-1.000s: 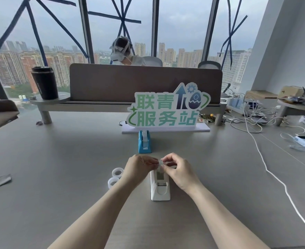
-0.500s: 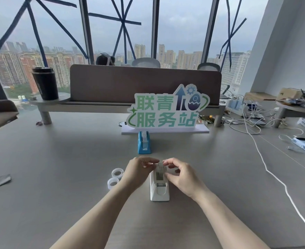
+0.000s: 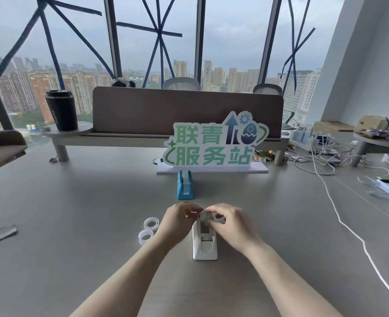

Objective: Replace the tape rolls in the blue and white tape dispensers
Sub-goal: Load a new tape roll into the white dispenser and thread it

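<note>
White dispenser (image 3: 205, 244) stands on the surface (image 3: 74, 259), with left hand (image 3: 179, 221) and right hand (image 3: 231, 225) pinching a small part at its far end. Blue dispenser (image 3: 185, 185) sits beyond; 2 tape rolls (image 3: 148, 229) lie just left.

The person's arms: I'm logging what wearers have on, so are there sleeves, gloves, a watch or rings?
None visible. Both forearms are bare as far as the bottom edge of the frame, with no sleeve showing. The left hand and right hand are ungloved, with no watch, bracelet or ring in sight.
</note>
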{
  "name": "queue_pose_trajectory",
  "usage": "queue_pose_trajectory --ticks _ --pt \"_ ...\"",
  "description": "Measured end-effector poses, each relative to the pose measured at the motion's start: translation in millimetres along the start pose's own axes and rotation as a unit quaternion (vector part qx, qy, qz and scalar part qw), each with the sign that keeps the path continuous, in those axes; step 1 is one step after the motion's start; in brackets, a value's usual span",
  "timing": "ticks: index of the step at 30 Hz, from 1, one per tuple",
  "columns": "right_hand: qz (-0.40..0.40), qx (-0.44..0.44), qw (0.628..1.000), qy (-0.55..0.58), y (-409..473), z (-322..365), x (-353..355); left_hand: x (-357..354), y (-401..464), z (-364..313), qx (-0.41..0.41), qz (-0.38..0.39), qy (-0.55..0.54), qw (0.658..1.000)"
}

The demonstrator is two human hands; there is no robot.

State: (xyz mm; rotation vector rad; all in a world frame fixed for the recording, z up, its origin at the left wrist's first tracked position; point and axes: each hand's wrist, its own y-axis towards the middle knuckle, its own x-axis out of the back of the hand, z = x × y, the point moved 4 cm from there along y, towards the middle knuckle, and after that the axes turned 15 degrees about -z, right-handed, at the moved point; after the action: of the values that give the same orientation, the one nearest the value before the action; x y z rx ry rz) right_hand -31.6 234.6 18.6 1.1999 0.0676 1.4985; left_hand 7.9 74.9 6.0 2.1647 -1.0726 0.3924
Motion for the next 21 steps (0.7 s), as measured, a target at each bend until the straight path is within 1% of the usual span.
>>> queue_pose_trajectory --ticks 4,9,13,18,21 --pt "-0.022 0.036 0.999 -0.022 5.6 3.8 1.8 1.3 -1.5 -1.5 0.009 -0.002 -0.016 1.000" --pt "-0.035 0.121 0.989 -0.071 11.0 14.2 3.0 1.8 -2.7 -2.5 0.009 0.003 -0.021 1.000" --pt "-0.030 0.121 0.990 -0.063 10.5 14.1 3.4 3.5 -3.8 -3.2 0.009 0.015 -0.027 0.999" --pt "0.032 0.094 0.993 -0.058 7.6 5.5 5.8 3.8 -4.0 -5.2 0.002 0.035 -0.026 0.999" --pt "0.029 0.101 0.992 -0.069 8.2 2.9 5.6 2.6 -3.7 -5.4 0.007 0.040 -0.024 0.999"
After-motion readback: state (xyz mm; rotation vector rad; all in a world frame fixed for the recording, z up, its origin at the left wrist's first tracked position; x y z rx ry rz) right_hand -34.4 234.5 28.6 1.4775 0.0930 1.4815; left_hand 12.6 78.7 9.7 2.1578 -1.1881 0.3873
